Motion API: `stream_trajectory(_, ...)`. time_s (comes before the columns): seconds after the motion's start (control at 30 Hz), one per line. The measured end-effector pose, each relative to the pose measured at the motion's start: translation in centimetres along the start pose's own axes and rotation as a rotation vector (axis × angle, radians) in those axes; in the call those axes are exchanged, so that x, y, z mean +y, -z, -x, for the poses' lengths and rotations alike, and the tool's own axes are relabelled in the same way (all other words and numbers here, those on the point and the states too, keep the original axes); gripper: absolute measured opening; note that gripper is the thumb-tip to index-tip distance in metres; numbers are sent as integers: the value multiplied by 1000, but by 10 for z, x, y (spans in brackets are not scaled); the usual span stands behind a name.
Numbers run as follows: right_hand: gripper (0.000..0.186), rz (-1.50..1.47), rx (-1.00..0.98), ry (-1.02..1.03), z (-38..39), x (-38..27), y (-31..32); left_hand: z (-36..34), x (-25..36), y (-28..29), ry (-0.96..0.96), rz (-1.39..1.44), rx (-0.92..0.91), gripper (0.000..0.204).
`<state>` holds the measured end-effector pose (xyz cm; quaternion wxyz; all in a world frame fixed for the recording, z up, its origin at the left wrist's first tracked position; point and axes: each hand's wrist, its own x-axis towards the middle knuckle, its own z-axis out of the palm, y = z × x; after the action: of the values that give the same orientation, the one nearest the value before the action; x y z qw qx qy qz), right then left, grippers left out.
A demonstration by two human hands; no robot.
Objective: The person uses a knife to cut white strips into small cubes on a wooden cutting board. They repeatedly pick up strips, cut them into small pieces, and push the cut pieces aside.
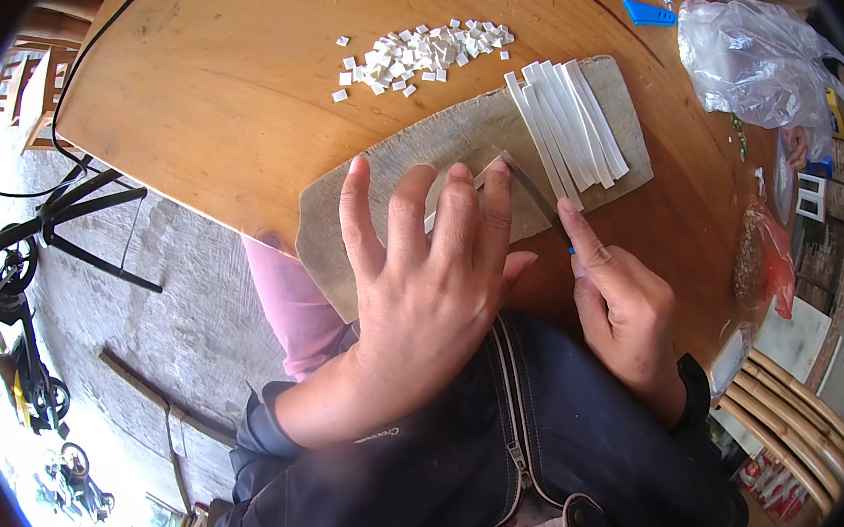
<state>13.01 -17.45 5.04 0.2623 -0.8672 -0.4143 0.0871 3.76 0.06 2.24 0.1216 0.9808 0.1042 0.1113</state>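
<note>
1. Table (226, 90): round, wooden, bears everything noted below.
2. Cutting board (451, 135): flat, worn, lying near the table edge. Looks stiff and heavy enough to stay put under pressure.
3. Left hand (432, 263): fingers spread, pressed flat onto one white strip (487, 169) on the board, pinning it.
4. Right hand (627, 306): closed around a knife (534, 193), forefinger along the back, blade angled at the strip's exposed end beside the left fingertips.
5. Stack of white strips (571, 125): on the board's far end, uncut. Probably light, thin and smooth, so likely to slip; best pinned from above, close to the cut.
6. Pile of small white squares (424, 53): on the table beyond the board. Light, easily scattered.
</note>
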Motion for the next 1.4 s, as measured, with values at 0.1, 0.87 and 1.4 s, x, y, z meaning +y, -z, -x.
stream_trajectory(0.1, 75, 54, -22, -20, 0, -6, 2, 0, 0, 1, -3, -3, 6, 71)
stream_trajectory(0.87, 73, -22, -32, -45, 4, -12, -1, 5, 0, 0, 10, -30, 4, 64)
stream_trajectory(1.4, 69, -127, -28, -81, 4, -10, 0, 10, 0, 0, 8, -44, 18, 65)
